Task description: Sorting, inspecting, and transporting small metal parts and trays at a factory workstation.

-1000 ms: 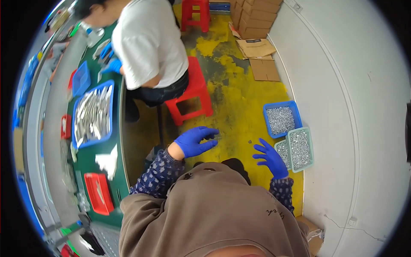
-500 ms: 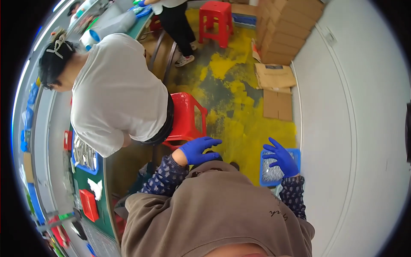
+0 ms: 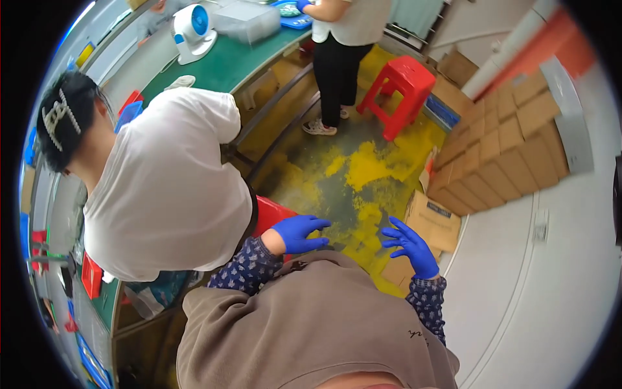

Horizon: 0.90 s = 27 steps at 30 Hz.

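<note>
Blue gloves cover both of my hands, which hang in front of my brown sweatshirt (image 3: 311, 324). My left hand (image 3: 299, 234) is empty, its fingers stretched out and apart; the nearest thing to it is a red stool (image 3: 275, 212), partly hidden behind a seated person in a white shirt (image 3: 168, 188). On the other side my right hand (image 3: 413, 249) is raised with its fingers spread and nothing in them. Behind it, flattened cardboard (image 3: 433, 223) lies on the floor by the wall.
A green-topped workbench (image 3: 233, 61) runs along the left, bearing a white and blue fan (image 3: 194, 34). Farther off, another person in black trousers (image 3: 337, 81) stands beside a red stool (image 3: 400, 91). Stacked cardboard boxes (image 3: 502, 146) line the right wall.
My view has swung so that more of the far bench and boxes shows. The blue tray of small metal pieces beneath my right hand has left the view. Both hands stay empty.
</note>
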Tool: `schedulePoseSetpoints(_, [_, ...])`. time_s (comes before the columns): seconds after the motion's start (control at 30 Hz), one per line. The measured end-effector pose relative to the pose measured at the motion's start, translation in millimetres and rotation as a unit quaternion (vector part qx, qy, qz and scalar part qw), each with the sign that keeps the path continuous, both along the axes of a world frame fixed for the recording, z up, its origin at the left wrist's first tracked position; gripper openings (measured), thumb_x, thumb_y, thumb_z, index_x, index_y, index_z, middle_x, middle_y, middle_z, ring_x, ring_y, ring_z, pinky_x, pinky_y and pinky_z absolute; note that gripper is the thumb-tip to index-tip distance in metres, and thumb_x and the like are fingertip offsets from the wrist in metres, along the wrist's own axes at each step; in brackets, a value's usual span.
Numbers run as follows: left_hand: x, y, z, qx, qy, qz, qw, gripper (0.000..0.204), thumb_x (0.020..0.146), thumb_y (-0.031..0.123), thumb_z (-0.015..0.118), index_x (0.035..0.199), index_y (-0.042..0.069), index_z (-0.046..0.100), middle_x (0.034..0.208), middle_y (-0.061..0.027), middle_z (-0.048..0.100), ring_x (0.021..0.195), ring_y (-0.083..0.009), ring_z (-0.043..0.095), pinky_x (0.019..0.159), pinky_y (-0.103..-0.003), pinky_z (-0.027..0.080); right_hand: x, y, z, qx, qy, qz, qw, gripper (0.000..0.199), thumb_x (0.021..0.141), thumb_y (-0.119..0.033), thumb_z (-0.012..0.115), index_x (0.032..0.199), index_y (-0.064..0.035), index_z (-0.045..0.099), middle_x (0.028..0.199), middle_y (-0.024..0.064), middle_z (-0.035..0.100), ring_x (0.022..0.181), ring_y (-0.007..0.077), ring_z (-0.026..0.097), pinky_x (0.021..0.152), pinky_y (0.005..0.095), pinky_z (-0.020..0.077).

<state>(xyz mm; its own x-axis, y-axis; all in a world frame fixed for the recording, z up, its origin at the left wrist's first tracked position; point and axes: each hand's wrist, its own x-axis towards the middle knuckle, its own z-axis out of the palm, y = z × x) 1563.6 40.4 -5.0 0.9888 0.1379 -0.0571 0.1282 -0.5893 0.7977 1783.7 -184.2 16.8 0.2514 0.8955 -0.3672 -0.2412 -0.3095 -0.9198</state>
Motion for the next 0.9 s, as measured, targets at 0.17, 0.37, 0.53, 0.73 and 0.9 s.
schedulePoseSetpoints(0.17, [75.2,56.7,15.7,0.003,-0.032,0.04,0.999,0.043,0.078,0.032,0.054,0.11,0.003,0.048,0.1,-0.0175,0.053,0.089,-0.0323,0.051,0.077,-0.036,0.042,109.1,52.2,-22.9,-0.036,0.076,-0.058,0.995,0.046,0.085,-0.025,0.043,0.125,-0.0047,0.034,0.108,0.007,0.054,0.087,0.0141,0.055,0.069,0.0224,0.0438])
schedulePoseSetpoints(0.37, [102.5,118.5,-21.4,0.012,0.042,0.246,0.968,0.045,0.077,0.033,0.054,0.11,0.003,0.049,0.096,-0.018,0.055,0.088,-0.0328,0.052,0.076,-0.035,0.043,212.9,200.0,-28.9,-0.072,0.018,0.091,0.993,0.045,0.085,-0.026,0.043,0.123,-0.0049,0.037,0.104,0.0088,0.055,0.085,0.0152,0.056,0.067,0.0225,0.0452])
schedulePoseSetpoints(0.53, [129.2,130.8,-12.6,0.012,0.052,0.363,0.93,0.045,0.079,0.034,0.052,0.11,0.002,0.049,0.096,-0.0184,0.054,0.087,-0.0332,0.053,0.077,-0.035,0.042,233.6,371.8,10.8,-0.025,-0.056,0.297,0.953,0.04,0.086,-0.018,0.043,0.123,-0.0045,0.037,0.104,0.0073,0.054,0.086,0.0118,0.054,0.07,0.0216,0.0429])
schedulePoseSetpoints(0.73, [124.2,157.3,-16.5,-0.072,0.0,0.515,0.854,0.045,0.078,0.033,0.054,0.11,0.002,0.048,0.097,-0.0174,0.054,0.089,-0.0305,0.053,0.078,-0.034,0.043,135.2,558.5,25.5,0.175,-0.113,0.528,0.823,0.048,0.082,-0.014,0.052,0.125,-0.0056,0.034,0.111,0.0071,0.049,0.092,0.0102,0.049,0.074,0.0227,0.0403])
schedulePoseSetpoints(0.9, [87.5,165.6,-72.1,-0.127,0.058,0.627,0.766,0.048,0.075,0.038,0.055,0.107,0.003,0.052,0.097,-0.0182,0.056,0.089,-0.0293,0.054,0.077,-0.034,0.043,21.8,663.5,28.7,0.47,-0.34,0.536,0.613,0.065,0.073,-0.022,0.062,0.127,-0.0066,0.029,0.121,0.014,0.041,0.11,0.0284,0.04,0.089,0.0348,0.0359])
